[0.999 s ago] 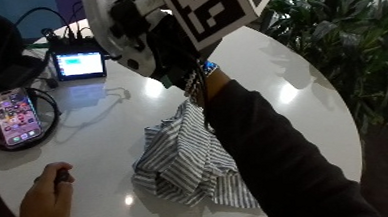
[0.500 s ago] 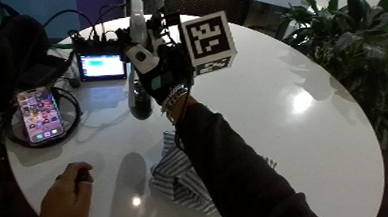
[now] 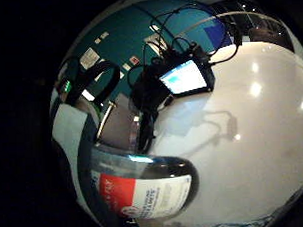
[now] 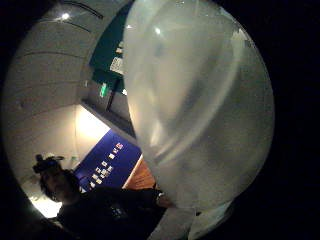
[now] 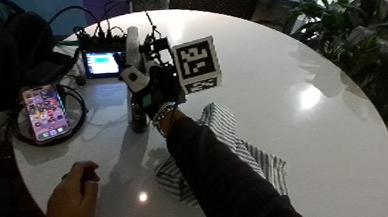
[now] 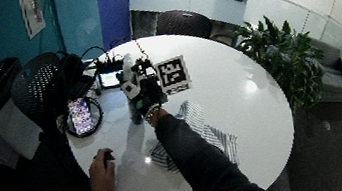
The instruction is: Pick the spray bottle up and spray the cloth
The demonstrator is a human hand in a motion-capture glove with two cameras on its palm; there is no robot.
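The spray bottle (image 5: 138,117) has a white spray head and a dark body with a red and white label (image 3: 144,191). It stands upright near the left of the round white table (image 5: 278,59). My gloved right hand (image 5: 154,88) is wrapped around its upper part. The pale spray head (image 4: 200,100) fills the thumb side palm view. A striped grey and white cloth (image 5: 232,144) lies crumpled on the table just right of the bottle, partly hidden under my dark sleeve. The wide view shows the hand (image 6: 147,91), bottle (image 6: 135,115) and cloth (image 6: 195,122) the same way.
A small lit screen with cables (image 5: 103,63) sits behind the bottle. A phone (image 5: 44,114) lies in a cable loop to its left. The bare left hand (image 5: 72,195) rests at the near table edge, holding a small dark thing. Plants (image 5: 356,25) stand beyond the right rim.
My right hand has gone from above the cloth to the bottle beside the screen and closed round it. The outside camera has shifted as well.
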